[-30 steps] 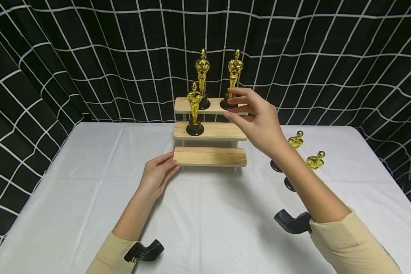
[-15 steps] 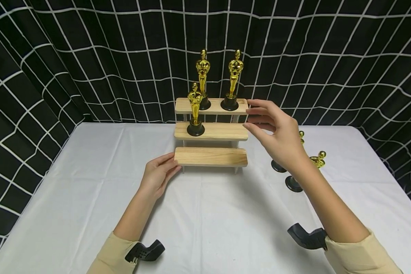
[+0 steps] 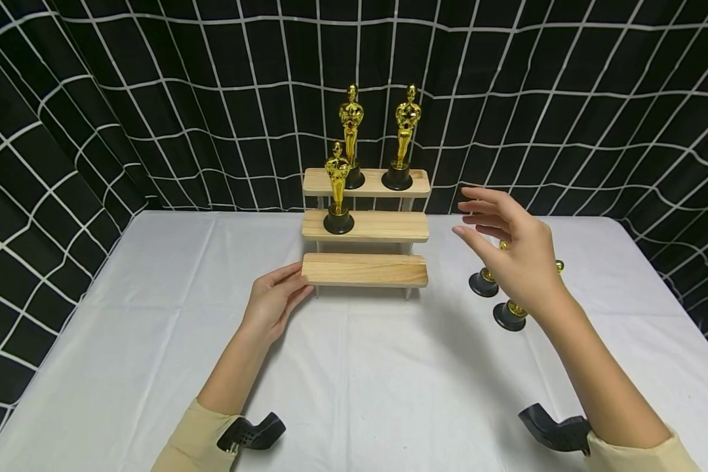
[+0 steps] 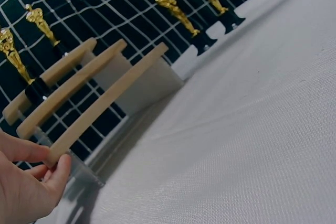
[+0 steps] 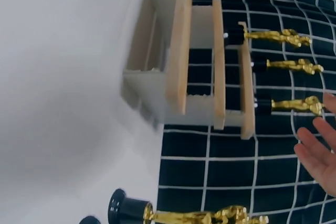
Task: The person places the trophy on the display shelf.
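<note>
A three-tier wooden display shelf stands on the table. My left hand pinches the left end of its lowest board between thumb and fingers. Two gold trophy statuettes stand upright on the top tier, one at the left and one at the right. A third statuette stands at the left of the middle tier. My right hand hangs to the right of the shelf, its fingers loosely bent and holding nothing. Behind it, partly hidden, are two more statuettes with black bases, one farther and one nearer.
A white cloth covers the table. Black curtain with a white grid rises behind and at both sides, close behind the shelf. Black wrist-mounted devices are on both forearms, the left one and the right one.
My right hand has moved away from the top tier's right statuette, rightward and down toward the statuettes on the table. My left hand keeps its hold on the shelf.
</note>
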